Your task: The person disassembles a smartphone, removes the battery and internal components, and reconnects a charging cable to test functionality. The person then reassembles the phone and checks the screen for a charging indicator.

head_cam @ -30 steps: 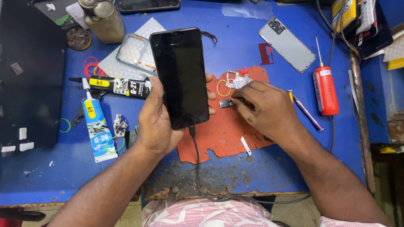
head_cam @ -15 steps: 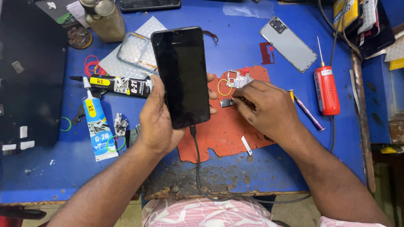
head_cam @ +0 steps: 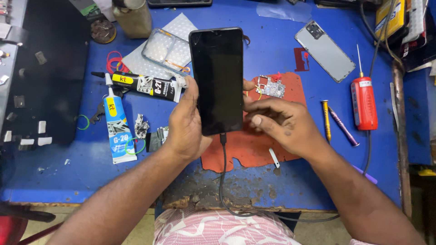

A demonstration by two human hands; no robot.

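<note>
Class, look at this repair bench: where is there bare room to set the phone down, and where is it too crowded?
Bare blue table lies between the phone in the left hand and the grey back cover. Another bare strip runs along the near left edge, below the white glue tube. The area left of the phone is crowded: the black glue tube, clear case, scraps. The right hand covers the red mat.

We see a black-screened phone (head_cam: 217, 79) with a black cable (head_cam: 223, 181), a blue desk (head_cam: 277, 50), an orange-red mat (head_cam: 254, 147), a red-handled tool (head_cam: 364, 103), a blue-and-white tube (head_cam: 116, 127), a black-and-yellow tube (head_cam: 145, 85) and a pink, white-patterned garment (head_cam: 227, 231).
</note>
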